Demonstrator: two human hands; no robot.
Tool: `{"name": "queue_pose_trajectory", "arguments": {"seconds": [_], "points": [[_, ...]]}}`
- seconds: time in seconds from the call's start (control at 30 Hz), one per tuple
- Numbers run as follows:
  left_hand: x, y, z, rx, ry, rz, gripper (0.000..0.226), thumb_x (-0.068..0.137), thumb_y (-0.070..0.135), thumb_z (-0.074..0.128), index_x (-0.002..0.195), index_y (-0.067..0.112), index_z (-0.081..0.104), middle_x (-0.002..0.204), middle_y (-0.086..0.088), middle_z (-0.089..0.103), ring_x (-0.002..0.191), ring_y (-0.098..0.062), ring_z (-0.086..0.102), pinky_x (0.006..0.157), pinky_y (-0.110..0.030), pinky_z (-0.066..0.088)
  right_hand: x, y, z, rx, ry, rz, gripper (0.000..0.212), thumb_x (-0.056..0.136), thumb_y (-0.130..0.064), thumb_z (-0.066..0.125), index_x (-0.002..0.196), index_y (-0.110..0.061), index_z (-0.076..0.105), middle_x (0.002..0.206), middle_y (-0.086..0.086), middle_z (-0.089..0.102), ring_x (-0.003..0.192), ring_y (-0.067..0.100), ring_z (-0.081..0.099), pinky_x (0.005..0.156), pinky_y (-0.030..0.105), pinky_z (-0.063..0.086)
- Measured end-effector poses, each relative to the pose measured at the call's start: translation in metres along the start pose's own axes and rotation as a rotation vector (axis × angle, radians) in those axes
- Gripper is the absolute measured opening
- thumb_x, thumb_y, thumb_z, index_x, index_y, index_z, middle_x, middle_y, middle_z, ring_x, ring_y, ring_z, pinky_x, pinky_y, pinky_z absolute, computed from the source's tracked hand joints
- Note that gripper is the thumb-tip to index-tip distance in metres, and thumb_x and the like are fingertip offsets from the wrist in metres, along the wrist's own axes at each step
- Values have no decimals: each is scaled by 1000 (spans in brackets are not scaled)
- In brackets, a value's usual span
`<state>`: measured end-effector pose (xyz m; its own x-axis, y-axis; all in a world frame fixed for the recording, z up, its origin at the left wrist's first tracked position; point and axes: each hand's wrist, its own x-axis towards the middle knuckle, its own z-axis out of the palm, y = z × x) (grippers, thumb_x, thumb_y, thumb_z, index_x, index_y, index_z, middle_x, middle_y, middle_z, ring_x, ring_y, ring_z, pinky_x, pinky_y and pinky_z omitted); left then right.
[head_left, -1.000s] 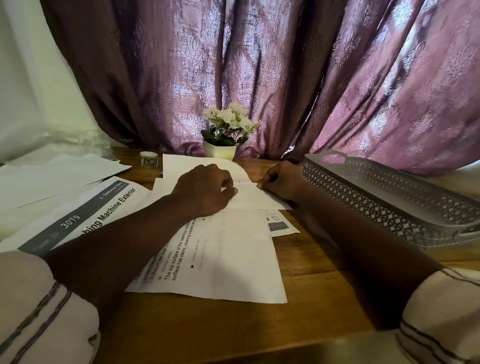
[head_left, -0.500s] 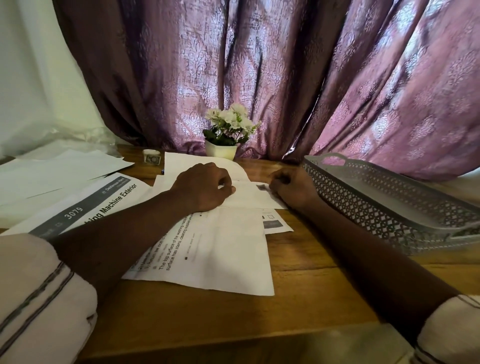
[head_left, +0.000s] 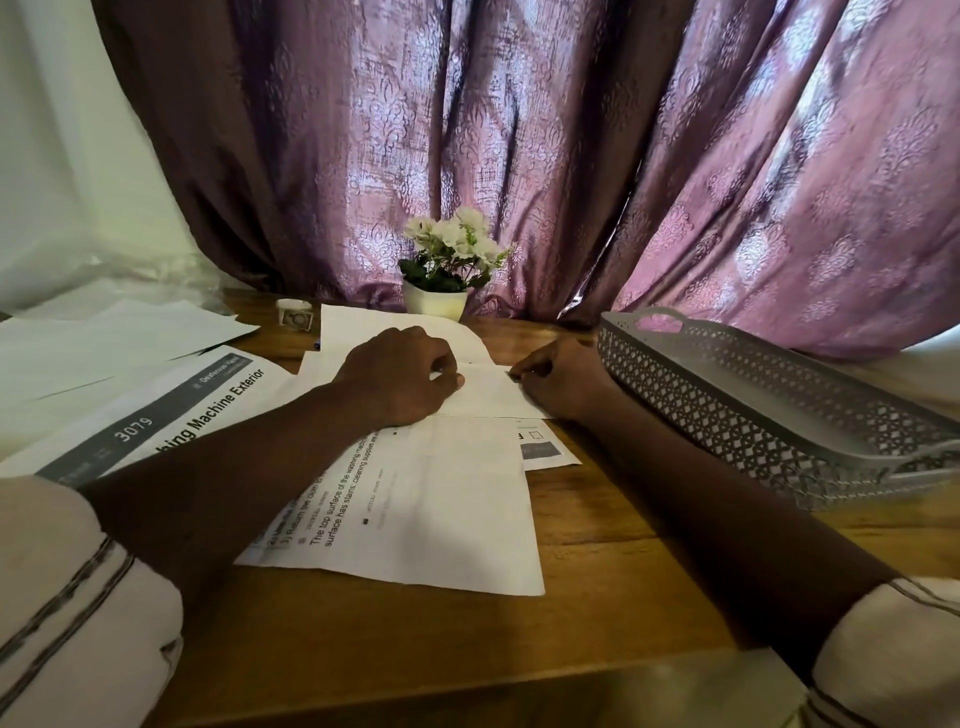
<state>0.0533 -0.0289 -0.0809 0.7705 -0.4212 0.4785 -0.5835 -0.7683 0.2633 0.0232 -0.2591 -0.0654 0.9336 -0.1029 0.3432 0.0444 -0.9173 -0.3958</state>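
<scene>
Paper fold barely changed: still pinning folded sheet (head_left: 488, 397) on table (head_left: 597, 519), atop printed pages (head_left: 441, 499), with curled left hand (head_left: 400, 376) gripping its crease; right hand (head_left: 563, 382) shifted back to crease's right end, fingertips pinching the edge. Likely sharpening crease; fold nearly set.

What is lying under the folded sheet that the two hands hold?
A printed sheet runs under the folded sheet, and a smaller printed page sticks out beneath at the right. Their covered parts cannot be seen.
</scene>
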Motion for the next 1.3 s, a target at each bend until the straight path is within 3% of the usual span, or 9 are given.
{"name": "queue_pose_trajectory", "arguments": {"seconds": [0.1, 0.33, 0.7, 0.8, 0.9, 1.07, 1.17, 1.23, 1.3], "points": [[0, 0, 0, 2, 0, -6, 25, 94, 53, 61, 105, 33, 72, 111, 4, 64, 108, -24, 60, 88, -38, 50, 0, -4, -1, -32, -11, 17, 25, 94, -12, 66, 111, -22, 80, 97, -7, 74, 62, 1, 56, 52, 7, 44], [-2, 1, -2, -7, -7, -7, 24, 94, 52, 62, 103, 33, 73, 109, 4, 64, 107, -24, 61, 88, -40, 51, -1, -7, 1, -26, 15, 63, 24, 90, -11, 69, 109, -19, 80, 111, -1, 78, 82, 7, 66, 79, 22, 58], [-1, 0, -3, -18, -32, -17, 26, 93, 55, 62, 105, 34, 71, 112, 4, 62, 110, -24, 58, 90, -40, 51, -12, -12, -2, -139, 52, 28, 18, 94, -17, 67, 101, -12, 82, 98, 4, 79, 79, 14, 68, 74, 26, 58], [-2, 0, -2, -10, -43, -34, 28, 93, 56, 61, 107, 35, 70, 115, 3, 61, 113, -24, 57, 92, -40, 50, -21, -6, -3, -149, 42, -18, 20, 94, -18, 64, 101, -12, 81, 97, 5, 79, 72, 12, 64, 66, 21, 49], [-1, -1, -2, -5, -48, -34, 28, 92, 57, 61, 107, 35, 70, 114, 4, 62, 113, -24, 58, 92, -41, 51, -30, 4, -5, -133, 36, -60, 21, 92, -21, 65, 105, -15, 80, 106, 3, 76, 87, 16, 67, 76, 28, 55], [0, -1, 0, -10, -44, -29, 26, 92, 57, 62, 104, 35, 71, 111, 4, 62, 110, -24, 59, 91, -41, 51, -33, 10, -3, -30, 119, -42, 31, 92, -17, 60, 120, -23, 73, 120, -2, 72, 101, 13, 66, 81, 23, 51], [2, -1, 0, -8, -45, -24, 25, 92, 56, 62, 105, 35, 70, 112, 3, 62, 111, -24, 59, 91, -40, 51, -36, 4, -6, -43, 39, -195, 24, 96, -33, 50, 113, -25, 65, 117, 1, 63, 112, 23, 57, 96, 39, 47], [2, -1, 0, -10, -49, -25, 25, 92, 55, 62, 105, 35, 70, 113, 3, 62, 111, -24, 58, 91, -40, 51, -38, -3, -8, -223, -153, -171, 48, 104, -54, 36, 137, -25, 57, 147, 2, 51, 142, 27, 39, 118, 49, 31], [3, 0, 1, -1, -50, -28, 26, 92, 56, 62, 105, 35, 70, 114, 4, 61, 112, -24, 58, 92, -41, 51, -35, -6, -8, -353, -294, -84, 71, 102, -69, 22, 161, -30, 30, 171, -6, 17, 159, 24, 3, 126, 54, 5]]}}
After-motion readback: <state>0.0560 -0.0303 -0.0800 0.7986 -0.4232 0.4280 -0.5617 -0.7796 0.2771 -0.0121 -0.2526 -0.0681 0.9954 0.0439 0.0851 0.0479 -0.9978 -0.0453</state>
